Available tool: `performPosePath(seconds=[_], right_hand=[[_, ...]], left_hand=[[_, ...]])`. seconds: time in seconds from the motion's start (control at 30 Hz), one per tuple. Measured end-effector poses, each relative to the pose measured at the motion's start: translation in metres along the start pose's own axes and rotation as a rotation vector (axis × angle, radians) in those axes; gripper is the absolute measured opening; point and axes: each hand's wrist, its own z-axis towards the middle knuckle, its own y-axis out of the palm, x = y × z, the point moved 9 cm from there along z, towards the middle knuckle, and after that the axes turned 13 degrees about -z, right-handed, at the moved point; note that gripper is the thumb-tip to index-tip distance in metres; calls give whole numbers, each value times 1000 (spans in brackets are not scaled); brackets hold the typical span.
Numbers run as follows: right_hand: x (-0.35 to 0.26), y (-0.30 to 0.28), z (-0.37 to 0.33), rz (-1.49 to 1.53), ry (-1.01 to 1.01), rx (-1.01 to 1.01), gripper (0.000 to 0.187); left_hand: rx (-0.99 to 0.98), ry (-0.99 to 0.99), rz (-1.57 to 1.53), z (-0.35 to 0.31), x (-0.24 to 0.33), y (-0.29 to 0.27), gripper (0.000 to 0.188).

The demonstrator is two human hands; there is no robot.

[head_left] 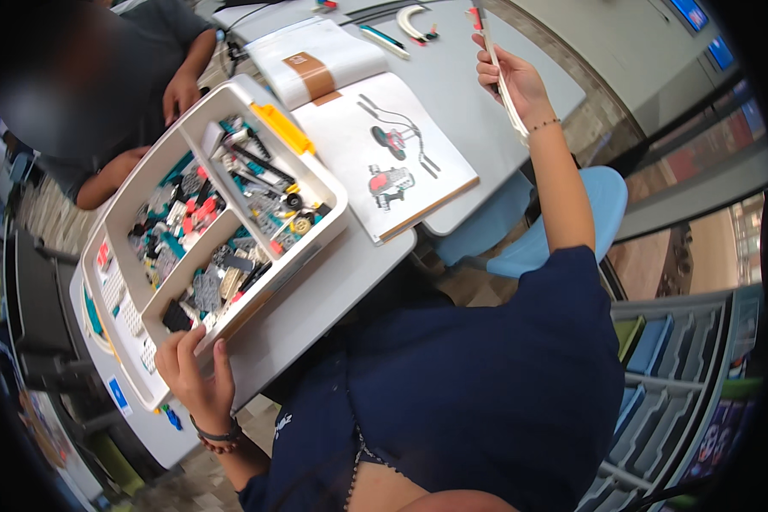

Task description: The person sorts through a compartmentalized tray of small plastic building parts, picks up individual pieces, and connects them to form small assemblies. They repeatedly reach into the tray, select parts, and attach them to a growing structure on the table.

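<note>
R hand (522, 83) closed round white strip (514, 118), by far counter (456, 96)'s R corner. L hand (198, 380) half-open at bin (328, 183) rim, near counter (341, 273)'s front edge; can't tell if gripping. Best keep bin steady.

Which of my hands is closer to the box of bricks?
Left. Your left hand touches the box; your right hand is raised past the open book, well away.

Could read no words or numbers. Noted a small pale mark (297, 60) on the brown band (312, 78) of the open booklet (363, 128), a blue-and-white label (119, 395) on the tabletop (277, 363), and a white emblem (283, 423) on the navy shirt (478, 375); found each too small to make out.
</note>
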Motion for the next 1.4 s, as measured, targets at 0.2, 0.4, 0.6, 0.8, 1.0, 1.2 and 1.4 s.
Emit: performPosePath(seconds=[0.2,0.4,0.6,0.8,1.0,1.2,1.4], right_hand=[[22,207,-8,420,9,-437,38],[55,348,-25,451,8,-596,32],[53,396,-28,197,-158,-576,33],[55,404,-31,178,-217,-519,34],[60,401,-31,168,-265,-495,33],[76,396,-23,289,-195,-488,32],[85,394,-18,310,-156,-442,32]], left_hand=[[-33,232,-184,49,57,-20,21],[-37,350,-238,92,91,-12,14],[17,265,-301,100,77,-6,19],[63,343,-260,100,68,-9,20],[84,362,-363,100,64,0,19],[162,354,-361,100,58,8,21],[174,318,-433,101,48,16,19]])
